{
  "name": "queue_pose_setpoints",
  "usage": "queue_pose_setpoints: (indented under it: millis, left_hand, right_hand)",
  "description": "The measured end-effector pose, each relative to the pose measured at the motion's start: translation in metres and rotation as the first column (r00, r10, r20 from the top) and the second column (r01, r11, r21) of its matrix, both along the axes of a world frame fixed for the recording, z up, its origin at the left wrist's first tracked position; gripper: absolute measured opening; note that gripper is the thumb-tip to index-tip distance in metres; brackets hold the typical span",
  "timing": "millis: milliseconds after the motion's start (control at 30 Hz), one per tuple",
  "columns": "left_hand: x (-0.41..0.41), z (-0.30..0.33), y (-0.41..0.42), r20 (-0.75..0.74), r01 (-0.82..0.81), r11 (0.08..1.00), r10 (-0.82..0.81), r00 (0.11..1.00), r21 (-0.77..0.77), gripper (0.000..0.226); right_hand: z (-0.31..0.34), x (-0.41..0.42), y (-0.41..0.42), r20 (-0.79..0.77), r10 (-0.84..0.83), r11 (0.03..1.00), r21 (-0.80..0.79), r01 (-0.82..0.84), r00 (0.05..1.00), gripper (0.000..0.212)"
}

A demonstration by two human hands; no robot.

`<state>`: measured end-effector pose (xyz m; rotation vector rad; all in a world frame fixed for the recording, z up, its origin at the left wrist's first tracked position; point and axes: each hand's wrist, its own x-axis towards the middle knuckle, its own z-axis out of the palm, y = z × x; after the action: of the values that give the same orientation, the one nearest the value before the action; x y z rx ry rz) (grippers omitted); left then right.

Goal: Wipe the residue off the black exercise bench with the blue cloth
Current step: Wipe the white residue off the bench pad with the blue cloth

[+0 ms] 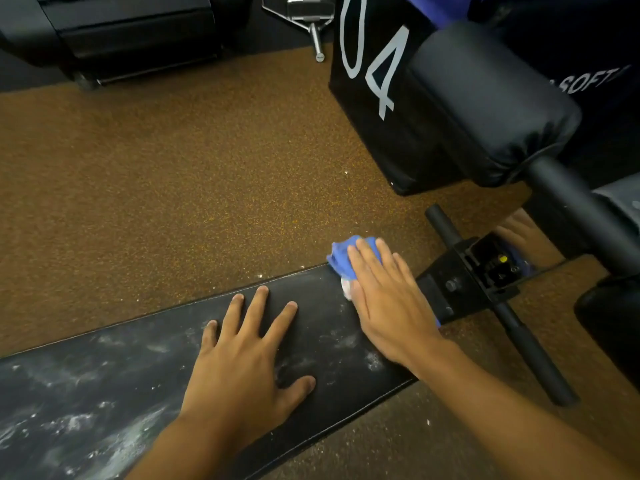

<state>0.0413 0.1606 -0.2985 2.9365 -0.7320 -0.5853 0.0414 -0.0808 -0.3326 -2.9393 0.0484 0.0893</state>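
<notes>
The black exercise bench [114, 368] runs from the lower left to the centre right, its pad smeared with white powdery residue, thickest at the lower left. My left hand [242, 358] lies flat on the pad with fingers spread, holding nothing. My right hand [388, 299] presses flat on the blue cloth [343, 254] at the pad's far right end. Most of the cloth is hidden under the palm; a bunched blue edge and a small white clump show beside the fingers.
A black metal frame bracket [464, 278] with a crossbar [530, 348] sits just past the bench end. A black padded roller [491, 109] and a black box marked 04 [367, 81] stand at the upper right. Brown speckled flooring [173, 185] surrounds the bench. More dark equipment [121, 32] is at the top left.
</notes>
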Motion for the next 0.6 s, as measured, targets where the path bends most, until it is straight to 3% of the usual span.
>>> queue_pose_setpoints:
  millis: [100,267,433,600]
  left_hand:
    - [0.000,-0.002,-0.001,0.007,0.011,1.000,-0.011,1.000,0.011,0.101]
    - [0.001,0.000,0.001,-0.002,-0.002,1.000,0.001,1.000,-0.007,0.101]
    - [-0.002,-0.003,-0.001,0.029,0.021,1.000,-0.021,0.999,0.012,0.102]
    - [0.000,0.000,0.000,0.034,0.004,1.000,-0.004,0.999,-0.003,0.102]
  right_hand:
    - [-0.003,0.014,0.019,0.041,-0.036,0.999,-0.030,0.037,0.999,0.058]
    - [0.004,-0.033,-0.012,-0.025,0.223,0.974,-0.027,-0.224,0.974,0.057]
    - [-0.004,0.022,0.009,0.010,-0.106,0.994,-0.007,0.106,0.994,0.057]
    - [0.003,-0.036,0.007,-0.001,0.237,0.970,-0.049,-0.237,0.971,0.056]
